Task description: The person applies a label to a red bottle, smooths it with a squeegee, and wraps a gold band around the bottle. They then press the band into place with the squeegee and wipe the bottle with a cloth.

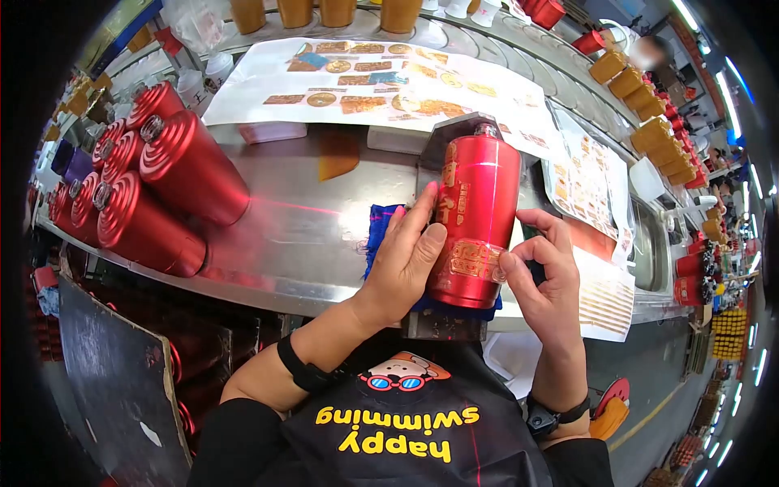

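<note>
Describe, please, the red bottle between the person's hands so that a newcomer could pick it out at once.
On the metal workbench, look right of the cluster of red bottles to the blue cloth. Over it lies one red bottle, between the left hand and right hand. Gold designs mark its side, whereas the clustered bottles show only plain red sides.

Shiny bare metal, the worktop point(280, 183), with a slight reddish reflection near the left end. There, a tight cluster of red bottles point(195, 166), tilted. Toward the back, 1 large white decal sheet point(243, 85) with gold prints, over 2 pale boxes point(272, 132). Just in front, an amber translucent piece point(337, 157). Near the front edge, a blue cloth point(378, 231), partly hidden. At right, another decal sheet point(580, 191) beside a gold-striped sheet point(604, 296), partly overlapping.
</note>
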`<state>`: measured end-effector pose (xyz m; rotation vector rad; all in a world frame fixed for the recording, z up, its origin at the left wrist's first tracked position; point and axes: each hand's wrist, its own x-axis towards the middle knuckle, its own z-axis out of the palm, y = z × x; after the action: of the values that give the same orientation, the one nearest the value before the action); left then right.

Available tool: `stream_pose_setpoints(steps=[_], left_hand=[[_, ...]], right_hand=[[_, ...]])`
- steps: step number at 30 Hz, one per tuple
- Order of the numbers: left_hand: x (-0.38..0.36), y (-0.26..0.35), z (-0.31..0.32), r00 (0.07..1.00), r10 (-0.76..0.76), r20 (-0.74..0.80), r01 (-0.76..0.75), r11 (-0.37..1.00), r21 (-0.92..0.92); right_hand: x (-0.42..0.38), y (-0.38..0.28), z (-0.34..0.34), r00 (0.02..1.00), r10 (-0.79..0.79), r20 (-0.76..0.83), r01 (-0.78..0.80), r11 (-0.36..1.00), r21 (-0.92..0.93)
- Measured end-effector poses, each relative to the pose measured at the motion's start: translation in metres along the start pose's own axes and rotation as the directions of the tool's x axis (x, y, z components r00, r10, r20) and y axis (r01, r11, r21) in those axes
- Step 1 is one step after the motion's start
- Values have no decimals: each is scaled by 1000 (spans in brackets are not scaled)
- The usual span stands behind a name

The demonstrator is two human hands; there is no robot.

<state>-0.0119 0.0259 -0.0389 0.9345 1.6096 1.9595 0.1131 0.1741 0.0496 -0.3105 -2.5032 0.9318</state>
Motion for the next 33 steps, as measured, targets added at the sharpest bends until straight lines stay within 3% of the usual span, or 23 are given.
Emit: stream_pose_setpoints(steps=[2,5,8,11,14,27,30,31,32,33], left_hand=[[0,0,-1,1000,6,6,-6,1000,17],[-1,5,-1,999,36,23,-41,975,219],[-1,6,-1,999,31,29,-37,970,241],[1,1,-2,1000,3,20,-4,998,67],[0,1,-3,999,32,37,-38,983,178],[3,8,2,1000,19,17,-23,971,238],[4,5,1,1000,25,13,-28,972,234],[4,4,1,999,36,11,-38,971,236],[4,3,1,999,46,9,-47,970,240],[3,4,1,1000,24,7,-25,970,241]], right_hand=[[0,1,1,1000,-2,-3,2,1000,4],[0,2,1,1000,0,-6,0,1000,13],[0,2,1,1000,9,-3,-9,1000,22],[0,5,1,1000,9,1,-9,999,34],[0,6,1,1000,-1,0,1,1000,29],[-5,13,0,998,56,18,-58,995,87],[-13,28,1,971,137,-194,-115,986,121],[-14,26,0,952,156,-262,-111,978,179],[-12,15,3,928,176,-328,-46,929,368],[-12,5,1,950,160,-269,-52,928,368]])
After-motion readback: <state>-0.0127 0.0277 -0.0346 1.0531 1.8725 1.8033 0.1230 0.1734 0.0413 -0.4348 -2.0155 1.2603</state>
